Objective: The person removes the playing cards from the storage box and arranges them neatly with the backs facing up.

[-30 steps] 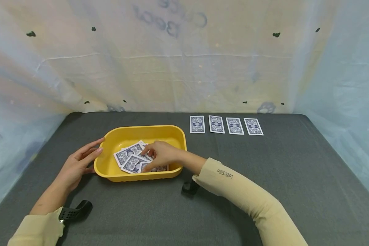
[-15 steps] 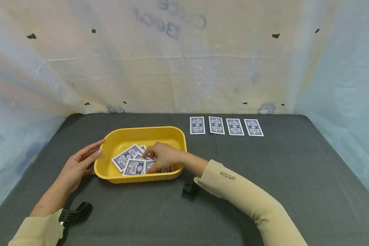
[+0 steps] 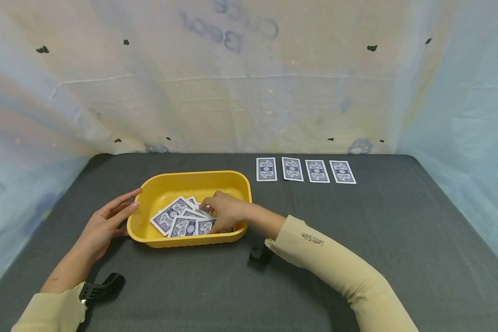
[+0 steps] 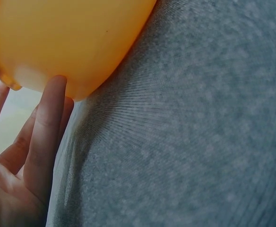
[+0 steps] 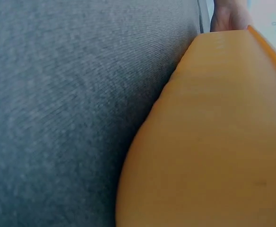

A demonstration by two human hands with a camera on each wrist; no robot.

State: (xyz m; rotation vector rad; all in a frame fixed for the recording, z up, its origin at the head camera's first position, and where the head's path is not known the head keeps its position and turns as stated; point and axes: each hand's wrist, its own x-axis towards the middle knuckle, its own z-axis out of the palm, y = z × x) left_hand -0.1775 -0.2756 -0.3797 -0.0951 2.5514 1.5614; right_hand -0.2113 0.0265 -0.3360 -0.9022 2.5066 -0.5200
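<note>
A yellow plastic basin stands on the grey cloth, with several blue-backed playing cards lying loosely overlapped inside it. My left hand is at the basin's left end, fingers extended and touching its wall; in the left wrist view its fingers rest against the yellow side. Inside the basin my right hand reaches over the right part of the cards, its bent fingers and thumb spread apart and touching them. Some cards are partly hidden under it. The right wrist view shows mostly the basin's outer wall.
Beyond the basin to the right, several face-down cards lie in a row near the table's far edge. Grey cloth covers the table. A pale patterned curtain hangs behind and along both sides.
My right hand has shifted slightly right within the basin, and the cards under it have slid and turned. My left hand stays at the basin's end.
</note>
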